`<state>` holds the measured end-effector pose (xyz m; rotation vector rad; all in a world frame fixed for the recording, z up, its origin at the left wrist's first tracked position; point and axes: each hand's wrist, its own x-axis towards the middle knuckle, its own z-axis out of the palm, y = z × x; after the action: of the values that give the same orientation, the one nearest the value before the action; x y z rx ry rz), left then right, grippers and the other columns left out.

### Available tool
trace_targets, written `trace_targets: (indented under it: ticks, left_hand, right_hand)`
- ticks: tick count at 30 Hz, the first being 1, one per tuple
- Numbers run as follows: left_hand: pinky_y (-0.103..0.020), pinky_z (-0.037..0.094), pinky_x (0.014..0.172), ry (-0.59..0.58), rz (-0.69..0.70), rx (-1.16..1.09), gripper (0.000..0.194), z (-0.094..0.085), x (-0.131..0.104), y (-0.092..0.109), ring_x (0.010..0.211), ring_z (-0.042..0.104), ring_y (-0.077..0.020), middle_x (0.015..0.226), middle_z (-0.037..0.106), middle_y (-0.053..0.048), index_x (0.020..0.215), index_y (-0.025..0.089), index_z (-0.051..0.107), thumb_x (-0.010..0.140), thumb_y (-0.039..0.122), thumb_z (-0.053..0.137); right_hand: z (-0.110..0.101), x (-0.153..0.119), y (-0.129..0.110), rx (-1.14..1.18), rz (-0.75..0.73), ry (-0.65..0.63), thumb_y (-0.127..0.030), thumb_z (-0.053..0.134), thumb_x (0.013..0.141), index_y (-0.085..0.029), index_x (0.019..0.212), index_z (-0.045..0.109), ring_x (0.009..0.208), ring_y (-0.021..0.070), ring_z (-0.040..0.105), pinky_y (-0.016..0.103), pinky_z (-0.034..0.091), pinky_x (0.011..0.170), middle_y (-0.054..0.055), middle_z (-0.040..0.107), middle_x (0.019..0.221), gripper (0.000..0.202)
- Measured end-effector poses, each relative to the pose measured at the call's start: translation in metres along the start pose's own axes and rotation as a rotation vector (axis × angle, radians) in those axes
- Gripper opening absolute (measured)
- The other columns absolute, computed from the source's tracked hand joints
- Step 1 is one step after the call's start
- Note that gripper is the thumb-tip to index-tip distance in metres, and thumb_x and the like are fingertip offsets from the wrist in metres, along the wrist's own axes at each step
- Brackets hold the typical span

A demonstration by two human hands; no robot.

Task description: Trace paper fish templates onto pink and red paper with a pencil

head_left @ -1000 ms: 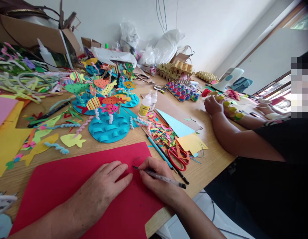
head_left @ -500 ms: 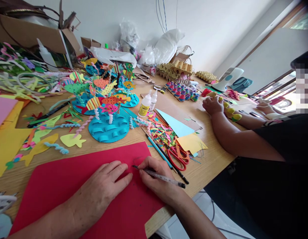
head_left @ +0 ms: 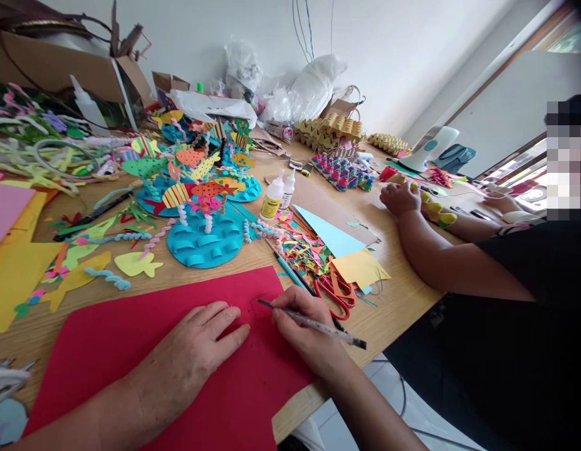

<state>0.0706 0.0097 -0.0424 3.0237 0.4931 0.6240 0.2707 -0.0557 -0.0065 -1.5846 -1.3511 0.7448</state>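
Note:
A large red sheet lies at the table's near edge, with faint dark lines near its upper right corner. Flat on the sheet, fingers somewhat spread, my left hand presses it down and holds nothing. My right hand pinches a clear pen with a black end, its tip touching the sheet just right of my left fingertips. Beyond the sheet stands a round blue base with paper loops and colourful paper fish on curled stems.
Red-handled scissors, paper scraps and a yellow paper piece lie right of the sheet. Two glue bottles stand behind. At the right, a person's hand holds a yellow egg-carton piece. Yellow paper lies left.
My right hand and the pen have moved slightly up and to the right over the red sheet. My left hand stays in place.

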Motion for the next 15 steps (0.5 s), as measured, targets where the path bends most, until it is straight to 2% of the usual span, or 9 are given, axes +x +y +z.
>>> trace_targets:
  ticks: [4, 8, 15]
  left_hand:
    - [-0.036, 0.046, 0.088, 0.006, 0.009, -0.002, 0.053, -0.002, 0.001, -0.003, 0.105, 0.051, -0.0223, 0.113, 0.059, -0.005, 0.114, 0.024, 0.06, 0.08, -0.004, 0.031]
    - [-0.036, 0.048, 0.088, -0.007, 0.015, -0.046, 0.049, -0.007, 0.004, -0.004, 0.104, 0.053, -0.0221, 0.111, 0.061, -0.007, 0.111, 0.02, 0.061, 0.081, -0.003, 0.03]
    - [-0.038, 0.051, 0.085, -0.024, 0.017, -0.068, 0.04, -0.024, 0.015, -0.002, 0.099, 0.056, -0.023, 0.104, 0.062, -0.01, 0.099, 0.016, 0.062, 0.084, 0.0, 0.029]
  right_hand:
    - [-0.005, -0.003, 0.0, 0.092, -0.001, 0.119, -0.021, 0.051, 0.074, -0.018, 0.07, 0.055, 0.05, 0.009, 0.043, 0.019, 0.033, 0.046, -0.004, 0.051, 0.058, 0.006]
    - [-0.014, -0.012, -0.001, 0.055, -0.031, 0.228, -0.02, 0.051, 0.076, -0.019, 0.073, 0.056, 0.051, 0.0097, 0.045, 0.02, 0.035, 0.048, -0.004, 0.052, 0.058, 0.006]
    - [-0.032, -0.041, 0.003, -0.231, -0.137, 0.223, -0.023, 0.049, 0.085, -0.018, 0.084, 0.063, 0.052, 0.0119, 0.057, 0.02, 0.042, 0.049, 0.001, 0.063, 0.062, 0.015]
